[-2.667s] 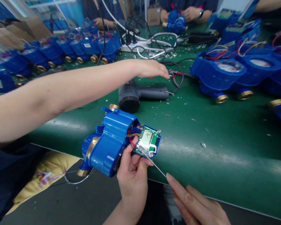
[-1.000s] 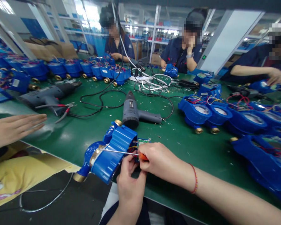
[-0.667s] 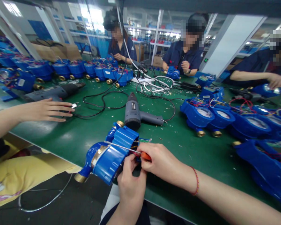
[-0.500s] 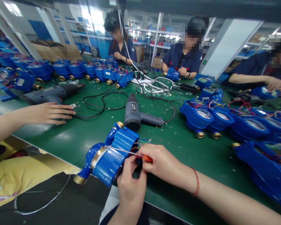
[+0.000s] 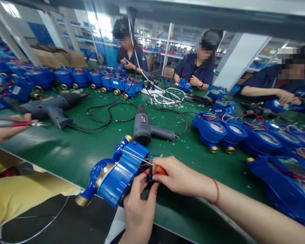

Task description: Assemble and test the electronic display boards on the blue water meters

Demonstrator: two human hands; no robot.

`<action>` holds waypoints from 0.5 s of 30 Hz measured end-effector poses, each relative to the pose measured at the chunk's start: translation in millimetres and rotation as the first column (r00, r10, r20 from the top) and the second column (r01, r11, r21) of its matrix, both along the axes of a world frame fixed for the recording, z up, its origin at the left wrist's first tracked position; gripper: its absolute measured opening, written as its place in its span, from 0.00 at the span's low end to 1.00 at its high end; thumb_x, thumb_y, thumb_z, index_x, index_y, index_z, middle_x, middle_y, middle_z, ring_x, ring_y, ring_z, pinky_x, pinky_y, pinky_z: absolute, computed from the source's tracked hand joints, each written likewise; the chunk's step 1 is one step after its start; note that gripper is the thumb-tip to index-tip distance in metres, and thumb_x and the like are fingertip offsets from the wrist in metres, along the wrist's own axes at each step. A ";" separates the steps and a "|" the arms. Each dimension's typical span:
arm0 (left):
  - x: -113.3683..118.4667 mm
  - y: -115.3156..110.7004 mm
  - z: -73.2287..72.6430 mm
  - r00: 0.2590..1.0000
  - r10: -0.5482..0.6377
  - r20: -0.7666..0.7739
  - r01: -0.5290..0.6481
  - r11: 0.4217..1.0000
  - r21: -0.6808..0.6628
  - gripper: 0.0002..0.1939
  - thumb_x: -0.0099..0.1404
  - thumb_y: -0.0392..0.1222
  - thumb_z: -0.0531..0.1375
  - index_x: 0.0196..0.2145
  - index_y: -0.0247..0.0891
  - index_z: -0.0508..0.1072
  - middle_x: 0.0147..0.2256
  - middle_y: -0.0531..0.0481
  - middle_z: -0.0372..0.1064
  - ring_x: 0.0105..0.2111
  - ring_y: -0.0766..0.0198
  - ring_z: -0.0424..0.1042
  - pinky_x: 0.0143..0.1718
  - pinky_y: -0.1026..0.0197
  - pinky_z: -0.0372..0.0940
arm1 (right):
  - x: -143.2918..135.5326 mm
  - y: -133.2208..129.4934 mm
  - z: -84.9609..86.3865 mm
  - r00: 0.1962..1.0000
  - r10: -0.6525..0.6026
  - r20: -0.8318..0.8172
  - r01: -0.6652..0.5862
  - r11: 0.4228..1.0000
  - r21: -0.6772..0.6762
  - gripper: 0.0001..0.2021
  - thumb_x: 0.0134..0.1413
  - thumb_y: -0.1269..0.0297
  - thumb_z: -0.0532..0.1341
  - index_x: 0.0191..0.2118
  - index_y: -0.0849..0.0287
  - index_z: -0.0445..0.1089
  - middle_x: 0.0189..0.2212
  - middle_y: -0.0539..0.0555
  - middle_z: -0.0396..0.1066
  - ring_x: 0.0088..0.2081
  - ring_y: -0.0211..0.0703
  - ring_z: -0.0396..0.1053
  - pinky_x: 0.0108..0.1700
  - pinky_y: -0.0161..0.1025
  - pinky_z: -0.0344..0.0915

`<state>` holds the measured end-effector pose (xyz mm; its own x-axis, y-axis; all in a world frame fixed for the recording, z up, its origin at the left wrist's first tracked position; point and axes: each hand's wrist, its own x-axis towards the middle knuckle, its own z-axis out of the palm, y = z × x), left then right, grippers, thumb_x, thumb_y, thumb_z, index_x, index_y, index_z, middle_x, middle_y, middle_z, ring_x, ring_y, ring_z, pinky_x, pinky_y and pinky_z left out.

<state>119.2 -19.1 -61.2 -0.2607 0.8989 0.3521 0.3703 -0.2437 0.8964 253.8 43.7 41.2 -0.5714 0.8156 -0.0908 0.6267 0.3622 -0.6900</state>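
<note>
Blue meter (image 5: pixel 120 174) lies just left of the left hand (image 5: pixel 140 205), whose grip is unclear; the right hand (image 5: pixel 175 175) clasps an orange screwdriver (image 5: pixel 161 170).

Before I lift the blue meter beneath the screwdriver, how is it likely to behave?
The blue meter is probably heavy for its size, given the brass-coloured fitting. Its glossy casing may feel slippery. The exposed thin wires look floppy and could snag.
</note>
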 end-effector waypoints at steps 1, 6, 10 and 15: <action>-0.6 -0.1 0.4 1.000 0.007 -0.017 -0.007 1.000 0.003 0.15 0.59 0.38 0.66 0.44 0.41 0.72 0.37 0.49 0.80 0.35 0.60 0.80 0.39 0.65 0.74 | -0.8 -0.5 -0.3 1.000 -0.011 0.009 0.011 1.000 0.004 0.11 0.53 0.77 0.61 0.27 0.60 0.59 0.23 0.44 0.60 0.26 0.32 0.56 0.31 0.31 0.51; -3.3 1.0 2.2 0.996 0.025 -0.082 -0.021 0.999 0.046 0.13 0.59 0.38 0.64 0.43 0.39 0.73 0.35 0.47 0.80 0.33 0.59 0.80 0.37 0.65 0.74 | -2.5 -10.6 -3.7 0.993 -0.083 0.085 0.074 0.993 0.095 0.09 0.53 0.78 0.58 0.27 0.61 0.57 0.28 0.50 0.58 0.29 0.36 0.52 0.32 0.35 0.48; -3.0 -1.0 -0.8 0.996 0.059 -0.074 -0.055 0.997 0.049 0.13 0.59 0.39 0.63 0.42 0.37 0.74 0.34 0.45 0.80 0.33 0.57 0.80 0.36 0.63 0.75 | -5.4 -13.5 -8.7 0.994 -0.088 0.071 0.082 0.993 0.090 0.12 0.44 0.79 0.59 0.24 0.60 0.54 0.25 0.47 0.54 0.26 0.34 0.48 0.30 0.34 0.45; 3.7 -9.1 -0.8 0.991 0.077 -0.114 -0.096 0.980 -0.173 0.24 0.57 0.38 0.63 0.53 0.43 0.70 0.45 0.44 0.77 0.44 0.50 0.77 0.45 0.51 0.73 | -20.3 -13.8 -16.7 0.976 -0.218 -0.024 0.219 0.975 0.042 0.12 0.41 0.77 0.59 0.21 0.59 0.53 0.19 0.45 0.52 0.23 0.33 0.47 0.27 0.33 0.45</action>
